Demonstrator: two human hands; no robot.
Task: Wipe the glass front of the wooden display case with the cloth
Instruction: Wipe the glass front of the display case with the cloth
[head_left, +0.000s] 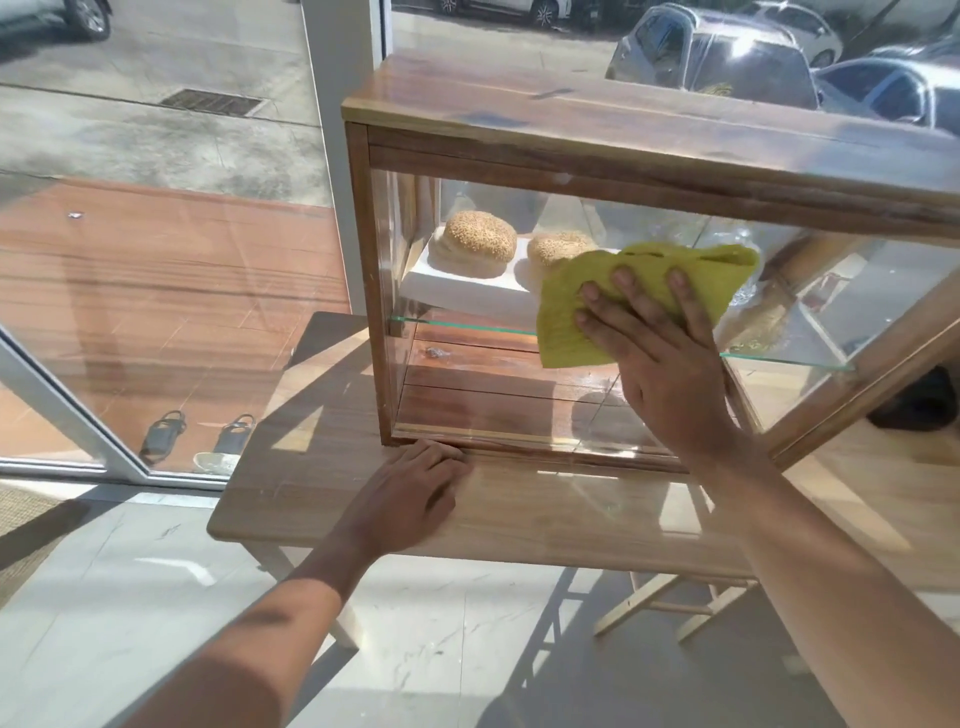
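Glass front (470, 374) of wooden display case (613, 122) on table (322, 467) | my right hand (670, 364) fingers spread, pressing cloth (644, 291) mid-pane | left hand (410, 499) flat at case's bottom-left edge | pane left of cloth clear

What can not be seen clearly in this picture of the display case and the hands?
- Head view: the second bun is partly hidden by the cloth.
- The glass behind the cloth is covered by the cloth and the right hand.
- The right end of the display case is cut off by the picture edge.
- Items behind the glass at right are blurred by glare.
- The left hand lies on the table; its palm is hidden.
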